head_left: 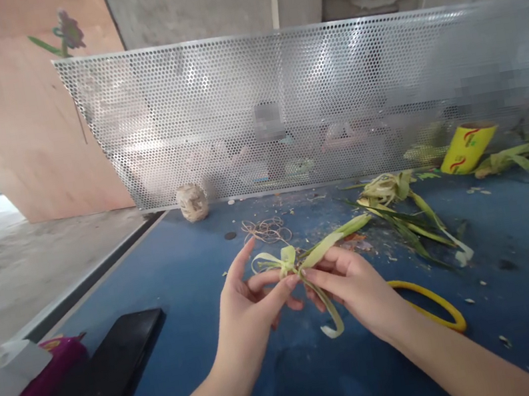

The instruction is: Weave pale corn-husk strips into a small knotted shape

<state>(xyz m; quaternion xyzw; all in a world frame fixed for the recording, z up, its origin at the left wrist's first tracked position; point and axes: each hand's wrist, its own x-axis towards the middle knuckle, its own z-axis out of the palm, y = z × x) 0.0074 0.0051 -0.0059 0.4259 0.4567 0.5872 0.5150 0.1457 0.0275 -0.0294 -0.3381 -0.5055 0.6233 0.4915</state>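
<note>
My left hand [250,300] pinches a knotted piece of pale green leaf strips [287,260], which look like corn husk, between thumb and fingers. Small loops stand up from its middle. My right hand [354,281] grips the same piece from the other side, its thumb tip close to my left thumb. One strip end [333,321] curls down below the fingers, while a longer one [351,229] reaches up to the right. Both hands are closed and held above the blue table [214,382]. Beside my right forearm lies a yellow loop [437,301], partly hidden by the arm.
Loose leaves [397,203] and a yellow roll [469,147] lie at the back right. Thin tangled cord [266,229] and a beige roll [193,202] are further back, before a perforated metal screen [226,89]. A black flat object [97,381] and a purple tool [62,357] occupy the left.
</note>
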